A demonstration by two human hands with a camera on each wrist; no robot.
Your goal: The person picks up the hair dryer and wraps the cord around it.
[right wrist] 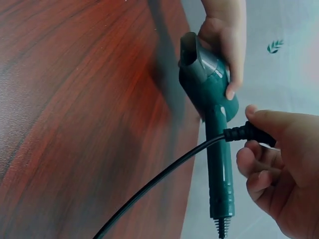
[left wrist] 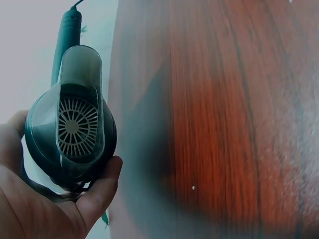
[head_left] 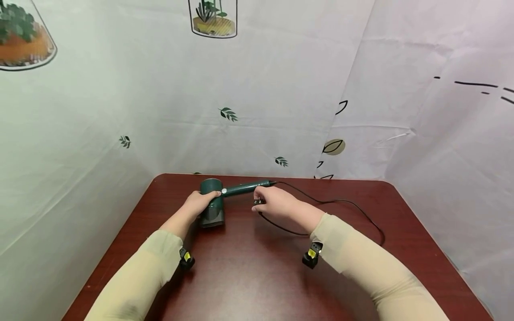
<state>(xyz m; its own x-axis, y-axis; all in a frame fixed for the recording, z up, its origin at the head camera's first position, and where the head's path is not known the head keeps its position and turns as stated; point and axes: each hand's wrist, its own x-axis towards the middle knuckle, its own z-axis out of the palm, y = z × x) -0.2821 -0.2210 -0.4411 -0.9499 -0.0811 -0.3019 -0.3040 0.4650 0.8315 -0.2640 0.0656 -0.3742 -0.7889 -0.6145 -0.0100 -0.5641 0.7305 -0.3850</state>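
Note:
A dark green hair dryer (head_left: 245, 188) is at the far side of the table, its handle pointing right and its grey nozzle (left wrist: 82, 67) toward the near side. My left hand (head_left: 197, 203) grips the dryer's body, with the thumb and fingers on opposite sides in the left wrist view. My right hand (head_left: 277, 201) pinches the black plug (right wrist: 251, 133) at the cord's end, just right of and nearer than the handle. In the right wrist view the plug's cord (right wrist: 159, 177) crosses in front of the handle.
The dark red wooden table (head_left: 241, 276) has rounded far corners. From the handle, the black cord (head_left: 345, 200) loops out over the table's right half and back under my right forearm. White patterned sheeting (head_left: 257, 89) hangs behind and beside the table.

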